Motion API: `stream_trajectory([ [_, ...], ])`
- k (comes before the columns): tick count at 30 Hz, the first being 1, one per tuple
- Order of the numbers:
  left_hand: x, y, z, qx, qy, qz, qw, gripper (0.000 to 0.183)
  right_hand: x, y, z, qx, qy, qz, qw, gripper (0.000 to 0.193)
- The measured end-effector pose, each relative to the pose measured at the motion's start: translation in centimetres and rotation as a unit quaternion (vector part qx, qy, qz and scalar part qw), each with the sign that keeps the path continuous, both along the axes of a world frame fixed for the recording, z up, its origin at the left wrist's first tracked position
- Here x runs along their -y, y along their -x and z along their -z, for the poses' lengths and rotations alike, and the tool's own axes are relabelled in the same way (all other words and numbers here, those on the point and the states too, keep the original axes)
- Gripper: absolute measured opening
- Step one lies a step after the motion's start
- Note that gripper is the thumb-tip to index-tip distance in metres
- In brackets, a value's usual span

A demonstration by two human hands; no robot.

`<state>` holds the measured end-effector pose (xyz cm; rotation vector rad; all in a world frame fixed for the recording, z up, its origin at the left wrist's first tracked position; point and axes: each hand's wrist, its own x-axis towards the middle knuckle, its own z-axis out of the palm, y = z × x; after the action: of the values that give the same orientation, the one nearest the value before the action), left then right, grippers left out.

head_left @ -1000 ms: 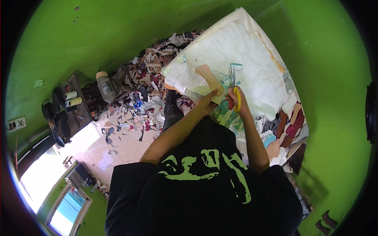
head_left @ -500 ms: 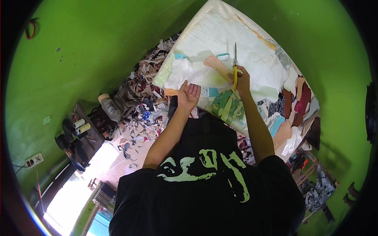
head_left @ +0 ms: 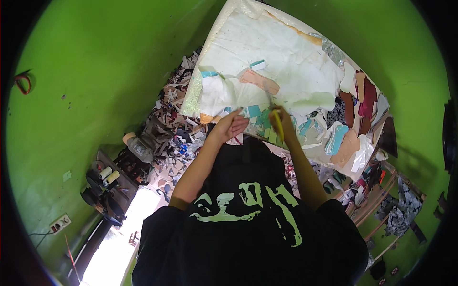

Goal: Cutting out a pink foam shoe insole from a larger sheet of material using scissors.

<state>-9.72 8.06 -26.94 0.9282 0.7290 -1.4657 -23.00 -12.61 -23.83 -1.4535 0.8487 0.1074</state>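
Yellow-handled scissors (head_left: 279,129) sit gripped in the right hand (head_left: 283,119), mid-frame; the left hand (head_left: 231,127), just left, is open, nothing visible in it; green scraps (head_left: 262,120) suggest some cutting done, the remainder unclear; a peach sole-shaped piece (head_left: 260,82) lies above; the jar (head_left: 140,148) at frame left has indistinct contents

Beyond the peach sole-shaped piece (head_left: 260,81) and to its right, the white sheet (head_left: 298,55) spreads wide, and a hand could pass low there, though a turquoise strip (head_left: 257,65) lies just past its far edge. On its near side, yellow-handled scissors (head_left: 279,127) in the right hand (head_left: 282,120) block the way, with green scraps (head_left: 261,123) and the left hand (head_left: 231,127) beside them; well to its right, layered cut pieces (head_left: 366,104) form another obstacle.
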Motion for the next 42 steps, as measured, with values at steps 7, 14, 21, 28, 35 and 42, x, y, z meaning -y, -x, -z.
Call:
stream_trajectory([
  [7, -3.7, -3.2, -2.1, 0.698, -0.322, 0.133, 0.626, 0.071, -5.2, 2.7, 0.4, -0.113, -0.159, -0.102, 0.975, 0.044],
  [14, -3.5, -6.4, -1.1, 0.572, -0.287, 0.229, 0.733, 0.081, -8.0, 1.0, 2.0, -0.08, -0.204, -0.124, 0.968, 0.043],
  [21, -3.0, -5.8, 0.0, 0.355, -0.114, 0.031, 0.927, 0.041, -10.3, -1.5, 3.1, 0.028, -0.223, -0.063, 0.972, 0.049],
  [28, -3.3, -4.6, 1.6, 0.415, -0.135, -0.042, 0.899, 0.044, -11.4, -2.3, 1.9, 0.001, -0.212, -0.105, 0.972, 0.044],
  [35, -3.2, -4.7, 0.1, 0.371, -0.129, -0.048, 0.919, 0.044, -12.3, -3.2, 0.9, -0.012, -0.247, -0.082, 0.965, 0.047],
  [42, -3.3, -4.3, 0.5, 0.362, -0.132, -0.047, 0.921, 0.037, -12.8, -4.3, 0.4, -0.06, -0.245, -0.064, 0.966, 0.056],
])
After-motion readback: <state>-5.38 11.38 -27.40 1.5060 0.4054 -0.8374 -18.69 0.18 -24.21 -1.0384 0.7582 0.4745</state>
